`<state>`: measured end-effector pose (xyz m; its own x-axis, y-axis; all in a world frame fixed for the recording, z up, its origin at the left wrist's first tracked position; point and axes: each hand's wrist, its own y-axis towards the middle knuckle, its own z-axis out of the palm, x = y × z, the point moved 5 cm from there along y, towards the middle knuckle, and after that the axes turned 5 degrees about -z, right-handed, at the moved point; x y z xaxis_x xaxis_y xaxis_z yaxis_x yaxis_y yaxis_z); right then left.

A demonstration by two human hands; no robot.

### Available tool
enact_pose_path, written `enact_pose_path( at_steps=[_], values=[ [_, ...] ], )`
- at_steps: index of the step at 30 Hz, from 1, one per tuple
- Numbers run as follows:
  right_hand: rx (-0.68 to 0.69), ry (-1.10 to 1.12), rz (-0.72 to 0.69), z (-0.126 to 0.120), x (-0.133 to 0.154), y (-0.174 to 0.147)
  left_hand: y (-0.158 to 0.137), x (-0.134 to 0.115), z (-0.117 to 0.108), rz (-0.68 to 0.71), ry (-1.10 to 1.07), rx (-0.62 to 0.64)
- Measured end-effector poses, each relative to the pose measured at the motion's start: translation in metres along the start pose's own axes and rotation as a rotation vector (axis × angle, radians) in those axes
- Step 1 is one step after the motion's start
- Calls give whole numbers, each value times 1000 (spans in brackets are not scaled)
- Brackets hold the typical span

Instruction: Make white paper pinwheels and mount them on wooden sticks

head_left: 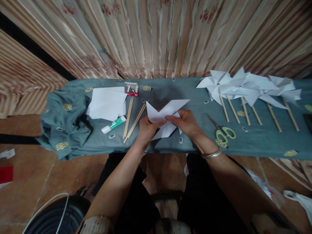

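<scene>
A white paper pinwheel with folded blades is held between my two hands above the cloth-covered table. My left hand grips its left side, the thumb lying over the middle. On the other side my right hand pinches the paper, its thumb meeting the left thumb near the centre. Most of my fingers are hidden behind the paper. Just left of my hands lie several thin wooden sticks. Scissors with green handles rest to the right of my right hand.
Several finished pinwheels on sticks lie at the right. Toward the left are a stack of white paper, a glue stick and a small red box of metal pins. The grey-green tablecloth is bunched at the left end.
</scene>
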<state>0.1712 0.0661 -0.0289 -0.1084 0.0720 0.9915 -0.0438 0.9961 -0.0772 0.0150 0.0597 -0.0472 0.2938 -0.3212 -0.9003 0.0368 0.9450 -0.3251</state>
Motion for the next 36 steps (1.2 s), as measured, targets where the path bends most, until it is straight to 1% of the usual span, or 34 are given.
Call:
enact_pose_path(
  at_steps=[4,10,14,20,26,30,36],
  values=[
    [-3,49,12,3,1,-1,-1,-2,-1,39,45,-19],
    [41,170,47,7,0,-3,1,-3,-2,62,29,-30],
    [81,189,70,6,0,-3,3,-2,-4,62,37,-39],
    [73,239,108,3,-2,-3,3,-4,-2,51,52,-25],
    [114,295,133,3,-4,-2,1,-8,-2,57,79,-22],
    [124,280,128,3,-4,-2,2,-9,-3,77,88,-22],
    [173,182,62,6,6,-4,3,-9,-6,95,106,-66]
  ],
)
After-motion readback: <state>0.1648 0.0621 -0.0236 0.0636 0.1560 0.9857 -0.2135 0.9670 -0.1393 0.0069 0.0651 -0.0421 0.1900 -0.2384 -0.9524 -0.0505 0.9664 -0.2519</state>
